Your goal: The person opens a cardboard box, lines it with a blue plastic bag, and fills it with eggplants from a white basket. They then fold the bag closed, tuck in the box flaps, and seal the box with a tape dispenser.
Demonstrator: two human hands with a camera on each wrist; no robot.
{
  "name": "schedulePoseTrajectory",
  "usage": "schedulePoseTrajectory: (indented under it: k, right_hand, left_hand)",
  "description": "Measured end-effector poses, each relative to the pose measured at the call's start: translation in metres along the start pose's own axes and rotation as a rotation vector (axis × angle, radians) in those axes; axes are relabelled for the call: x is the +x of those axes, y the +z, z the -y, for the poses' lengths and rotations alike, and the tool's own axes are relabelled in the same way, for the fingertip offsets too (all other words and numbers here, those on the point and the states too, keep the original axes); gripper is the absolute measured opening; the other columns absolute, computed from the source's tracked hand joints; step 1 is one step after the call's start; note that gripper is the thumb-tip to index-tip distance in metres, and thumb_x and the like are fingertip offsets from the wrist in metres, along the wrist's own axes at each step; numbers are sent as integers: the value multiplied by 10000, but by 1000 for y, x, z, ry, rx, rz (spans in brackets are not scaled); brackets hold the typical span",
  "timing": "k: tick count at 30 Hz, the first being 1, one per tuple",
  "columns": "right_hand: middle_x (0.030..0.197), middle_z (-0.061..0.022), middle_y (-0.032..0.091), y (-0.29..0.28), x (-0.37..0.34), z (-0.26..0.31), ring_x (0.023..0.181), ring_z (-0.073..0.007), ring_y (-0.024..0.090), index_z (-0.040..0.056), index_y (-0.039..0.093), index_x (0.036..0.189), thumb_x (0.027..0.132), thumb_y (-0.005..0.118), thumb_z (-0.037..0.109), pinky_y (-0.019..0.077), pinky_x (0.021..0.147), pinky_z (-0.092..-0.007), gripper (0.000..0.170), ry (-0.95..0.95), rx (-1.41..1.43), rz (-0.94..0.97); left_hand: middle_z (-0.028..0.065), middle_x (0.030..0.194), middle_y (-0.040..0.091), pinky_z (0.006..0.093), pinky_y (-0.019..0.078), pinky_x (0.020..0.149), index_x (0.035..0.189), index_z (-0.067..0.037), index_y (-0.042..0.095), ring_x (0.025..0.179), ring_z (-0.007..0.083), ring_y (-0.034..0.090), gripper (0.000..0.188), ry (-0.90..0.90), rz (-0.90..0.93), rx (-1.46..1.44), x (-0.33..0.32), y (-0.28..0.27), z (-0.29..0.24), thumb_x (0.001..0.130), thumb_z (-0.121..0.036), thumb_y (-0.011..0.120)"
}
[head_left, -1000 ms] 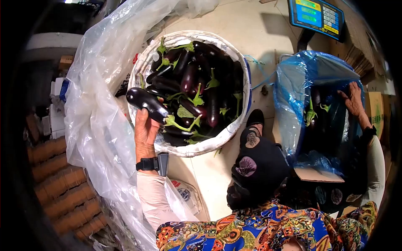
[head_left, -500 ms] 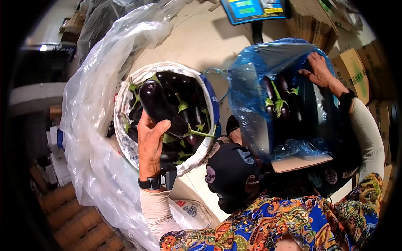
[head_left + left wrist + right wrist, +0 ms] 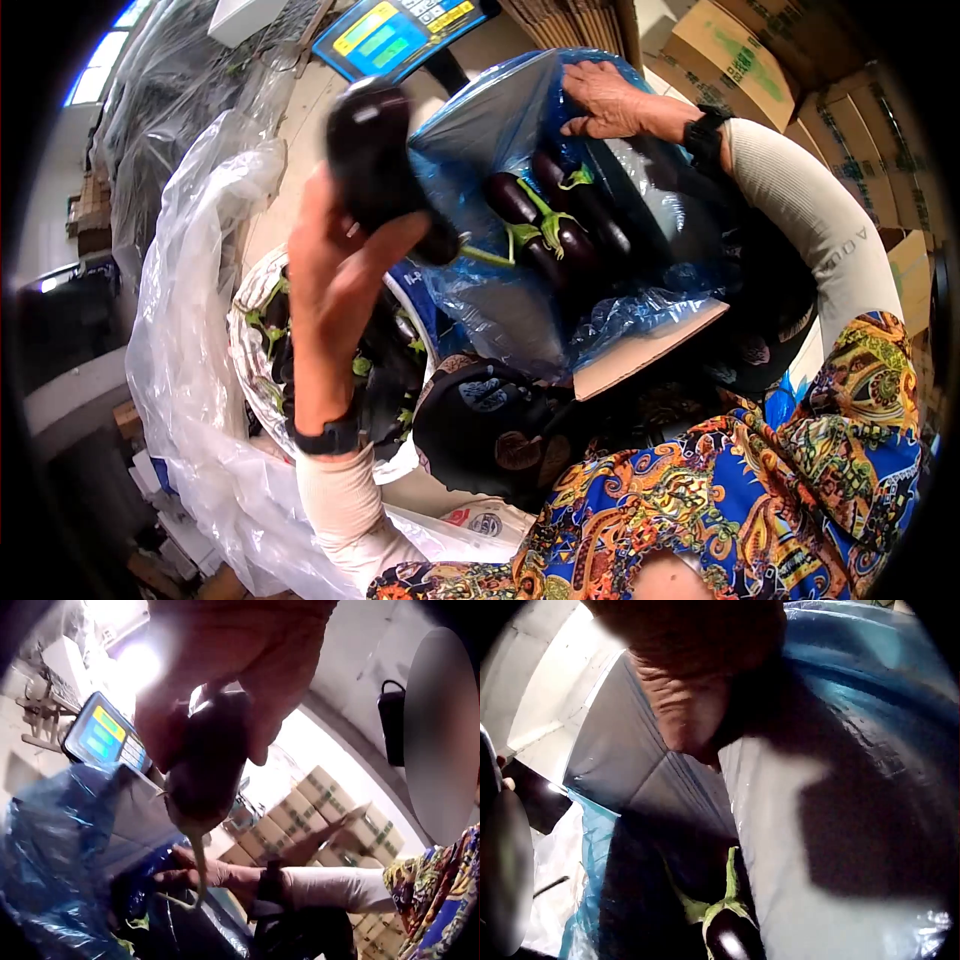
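Note:
My left hand [image 3: 335,260] grips a dark purple eggplant [image 3: 372,150] in the air, its green stem pointing right. The left wrist view shows thumb and fingers on either side of that eggplant [image 3: 206,769]. Just to its right is a cardboard box lined with a blue plastic bag [image 3: 490,320]. Several eggplants [image 3: 578,245] lie inside, stems toward each other. My right hand [image 3: 620,100] rests with extended fingers at the liner's far edge; in the right wrist view an eggplant [image 3: 731,934] lies below it. Under my left forearm stands a white-rimmed basket [image 3: 245,335] of eggplants.
A scale display [image 3: 390,40] stands behind the box. Stacked cartons [image 3: 740,60] fill the back right. Clear plastic sheeting [image 3: 180,350] drapes along the left of the basket. A cardboard flap [image 3: 650,350] sticks out at the box's near side, close to my knees.
My left hand has lifted the eggplant from over the basket and carried it toward the box. The head view has turned right. My right hand has stayed at the box's far edge.

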State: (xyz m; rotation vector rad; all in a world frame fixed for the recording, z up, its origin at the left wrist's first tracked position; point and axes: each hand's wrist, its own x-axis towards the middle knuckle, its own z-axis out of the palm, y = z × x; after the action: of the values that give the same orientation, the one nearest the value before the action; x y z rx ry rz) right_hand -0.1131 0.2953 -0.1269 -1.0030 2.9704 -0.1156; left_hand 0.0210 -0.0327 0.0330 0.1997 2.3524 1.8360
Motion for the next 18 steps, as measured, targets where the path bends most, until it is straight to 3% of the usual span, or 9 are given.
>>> schedulePoseTrajectory:
  k: [2, 4, 6, 8, 9, 10, 11, 14, 18]
  right_hand:
    - [1174, -164, 532, -6, 3, 3, 1139, -364, 490, -12, 529, 1170, 815, 710, 422, 372, 925, -487, 589, 31, 46, 76]
    - [1170, -161, 538, -2, 5, 0, 1138, -359, 496, -1, 533, 1169, 835, 682, 426, 374, 927, -488, 562, 36, 62, 89]
    - [1188, -176, 535, -6, 8, 2, 1145, -369, 493, -2, 529, 1184, 860, 649, 414, 367, 942, -493, 541, 48, 84, 146]
    - [1228, -210, 523, -21, 8, 8, 1162, -393, 481, -14, 516, 1217, 888, 611, 385, 352, 971, -500, 526, 76, 113, 246]
    - [1166, -195, 538, -12, 3, 4, 1127, -387, 501, -3, 545, 1162, 910, 590, 345, 356, 960, -498, 432, 26, 101, 119]
    - [1158, -194, 538, -13, 2, 5, 1123, -386, 501, -2, 548, 1150, 914, 585, 336, 358, 957, -495, 414, 36, 138, 134]
    - [1149, -193, 538, -18, 4, 9, 1119, -385, 501, 0, 550, 1138, 918, 579, 327, 360, 954, -492, 396, 44, 174, 149]
    - [1122, -183, 546, -20, 6, 9, 1111, -380, 502, 5, 546, 1110, 922, 573, 311, 363, 947, -482, 360, 56, 204, 160]
    - [1095, -167, 555, -21, 7, 20, 1097, -372, 509, 2, 542, 1089, 907, 582, 293, 375, 935, -480, 345, 75, 149, 158]
  left_hand:
    - [90, 1110, 622, 318, 523, 852, 1308, -21, 489, 1002, 173, 610, 628, 29, 117, 18, 24, 28, -8, 736, 27, 744]
    - [98, 1146, 617, 353, 518, 908, 1306, -47, 511, 1048, 214, 606, 640, 131, 189, 20, 48, 50, 21, 723, -7, 772]
    - [111, 1123, 620, 371, 505, 911, 1278, -50, 538, 1037, 258, 614, 625, 334, 235, 248, 68, 66, 46, 704, -49, 784]
    - [216, 1056, 616, 427, 489, 880, 1201, -34, 562, 1026, 406, 597, 573, 226, 331, 411, 80, 76, 59, 689, -157, 787]
    - [192, 1064, 633, 409, 493, 896, 1238, -43, 549, 1034, 354, 615, 592, 144, 361, 518, 83, 82, 63, 706, -132, 792]
    - [169, 1072, 650, 390, 497, 912, 1274, -52, 536, 1041, 302, 634, 613, 60, 391, 628, 86, 86, 67, 722, -107, 798]
    - [223, 1055, 645, 429, 492, 893, 1264, -35, 527, 1037, 376, 625, 620, 139, 409, 748, 89, 84, 81, 724, -170, 799]
    - [245, 1050, 643, 447, 484, 888, 1278, -22, 506, 1029, 411, 613, 648, -122, 455, 922, 106, 96, 113, 728, -219, 787]
    - [278, 1045, 643, 470, 508, 866, 1300, -18, 468, 1001, 452, 620, 629, -71, 508, 947, 109, 115, 156, 762, -212, 732]
